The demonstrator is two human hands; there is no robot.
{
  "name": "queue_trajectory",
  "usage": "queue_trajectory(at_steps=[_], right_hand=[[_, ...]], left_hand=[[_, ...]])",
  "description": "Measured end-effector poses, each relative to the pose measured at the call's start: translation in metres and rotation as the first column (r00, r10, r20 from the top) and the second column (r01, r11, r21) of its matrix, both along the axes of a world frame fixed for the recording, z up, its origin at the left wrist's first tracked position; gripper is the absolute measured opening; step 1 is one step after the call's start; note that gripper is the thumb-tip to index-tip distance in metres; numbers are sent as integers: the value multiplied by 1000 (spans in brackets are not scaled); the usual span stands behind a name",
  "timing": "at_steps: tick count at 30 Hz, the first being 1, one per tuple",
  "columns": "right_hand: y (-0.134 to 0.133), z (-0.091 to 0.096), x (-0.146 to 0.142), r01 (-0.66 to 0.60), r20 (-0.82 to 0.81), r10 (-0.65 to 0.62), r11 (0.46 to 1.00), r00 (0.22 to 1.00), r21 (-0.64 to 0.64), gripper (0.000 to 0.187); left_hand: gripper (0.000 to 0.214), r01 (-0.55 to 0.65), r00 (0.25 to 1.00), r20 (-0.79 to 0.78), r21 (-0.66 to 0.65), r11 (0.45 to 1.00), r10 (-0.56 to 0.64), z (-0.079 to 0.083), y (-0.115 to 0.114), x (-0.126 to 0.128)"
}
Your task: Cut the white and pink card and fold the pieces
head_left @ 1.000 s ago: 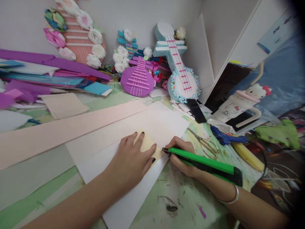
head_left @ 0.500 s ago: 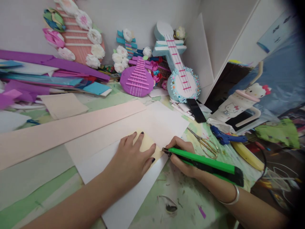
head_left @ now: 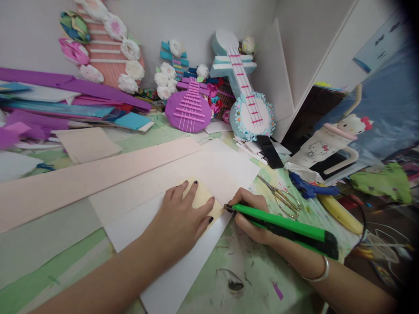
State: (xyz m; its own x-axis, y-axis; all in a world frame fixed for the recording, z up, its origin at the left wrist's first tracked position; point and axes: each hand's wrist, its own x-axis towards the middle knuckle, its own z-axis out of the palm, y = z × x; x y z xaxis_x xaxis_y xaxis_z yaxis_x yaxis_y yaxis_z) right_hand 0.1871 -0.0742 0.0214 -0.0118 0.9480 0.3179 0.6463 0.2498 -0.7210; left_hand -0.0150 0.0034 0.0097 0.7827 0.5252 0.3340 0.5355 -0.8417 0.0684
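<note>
My left hand (head_left: pixel 183 211) lies with fingers spread, pressing on a pale yellow piece (head_left: pixel 202 196) of paper or card. Beneath that piece is a white sheet (head_left: pixel 193 270), set over a larger pale sheet (head_left: pixel 225 161). My right hand (head_left: pixel 250 213) grips a green and black box cutter (head_left: pixel 284 226). Its tip touches the right edge of the yellow piece, close to my left thumb and forefinger. A long pale pink strip (head_left: pixel 98 174) lies beyond my left hand. Gold-handled scissors (head_left: pixel 284 203) rest to the right of my right hand.
Behind stand a purple paper lute (head_left: pixel 188 109) and a light blue stringed instrument model (head_left: pixel 252 115). A black phone (head_left: pixel 270 151), a blue glue gun (head_left: pixel 307 186) and a white tumbler (head_left: pixel 322 146) are at the right. Coloured sheets (head_left: pixel 65 104) are piled at the left.
The box cutter and my right fingers have shifted very slightly to the right, the cutter's rear end a little lower. My left hand and the sheets look unmoved.
</note>
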Motion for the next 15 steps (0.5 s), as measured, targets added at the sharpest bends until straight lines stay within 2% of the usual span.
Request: queue_trajectory(at_steps=[8,15], right_hand=[[0,-1,1,2,15,-2,1000,1000,8,12],[0,-1,1,23,19,-23,1000,1000,-13,13]], left_hand=[[32,5,999,36,-11,1000,-4,0,0,0],[33,8,1000,4,3,1000,-8,-1,0,-1]])
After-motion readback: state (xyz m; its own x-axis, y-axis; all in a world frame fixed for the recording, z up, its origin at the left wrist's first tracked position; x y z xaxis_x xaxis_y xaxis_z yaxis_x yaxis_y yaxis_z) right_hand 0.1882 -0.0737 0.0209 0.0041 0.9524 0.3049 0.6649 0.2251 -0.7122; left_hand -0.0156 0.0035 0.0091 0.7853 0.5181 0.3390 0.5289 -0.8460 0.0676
